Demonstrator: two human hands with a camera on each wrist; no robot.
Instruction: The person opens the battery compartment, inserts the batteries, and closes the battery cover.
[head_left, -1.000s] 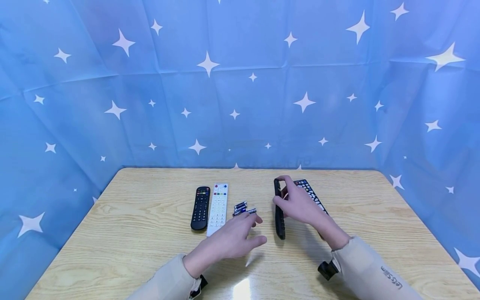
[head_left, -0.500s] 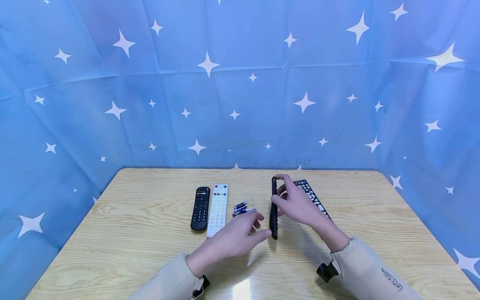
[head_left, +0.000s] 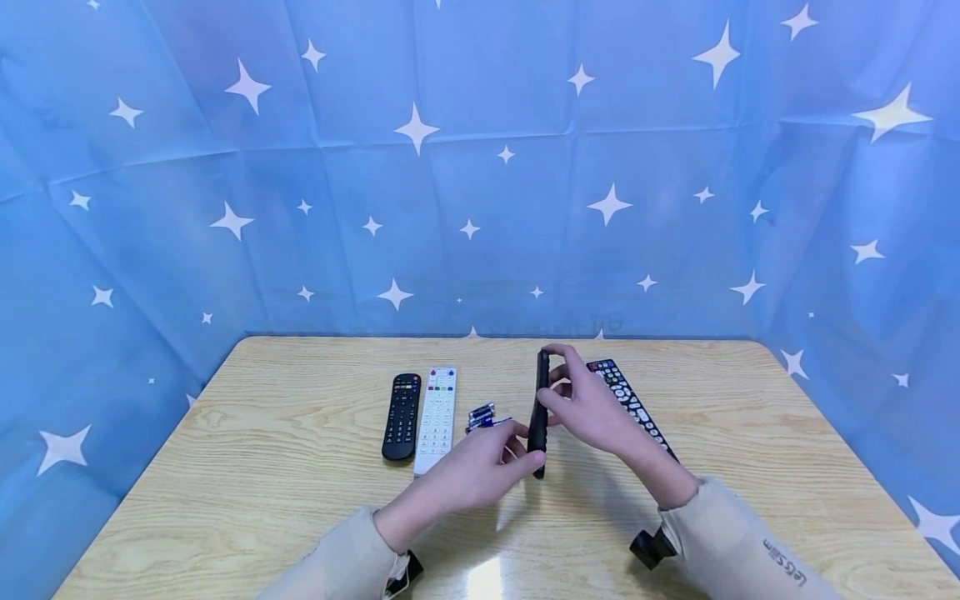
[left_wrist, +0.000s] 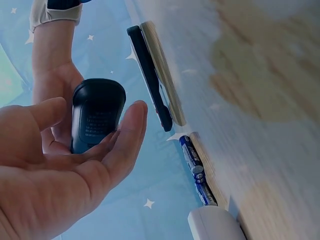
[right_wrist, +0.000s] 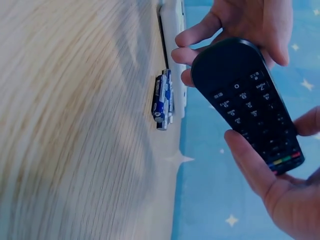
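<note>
My right hand (head_left: 588, 408) grips a black remote control (head_left: 538, 417) and holds it on edge above the table. In the right wrist view its dark keypad face shows, with coloured buttons near the right fingers (right_wrist: 250, 162). My left hand (head_left: 480, 471) is at the remote's near end, thumb and fingers spread on either side of it. From the left wrist view, the back of the remote, with small printed text, faces my left palm (left_wrist: 65, 190). Several blue-and-silver batteries (head_left: 481, 414) lie just beyond the left fingers.
A black remote (head_left: 401, 417) and a white remote (head_left: 437, 417) lie side by side to the left on the wooden table (head_left: 262, 467). Another black remote (head_left: 633, 402), with white buttons, lies partly under the right forearm. A blue star-patterned curtain (head_left: 480, 183) surrounds the table.
My right hand has moved the black remote leftward and turned it. My left hand has shifted slightly right, so its thumb now overlaps the remote's near end. The other remotes stay put.
</note>
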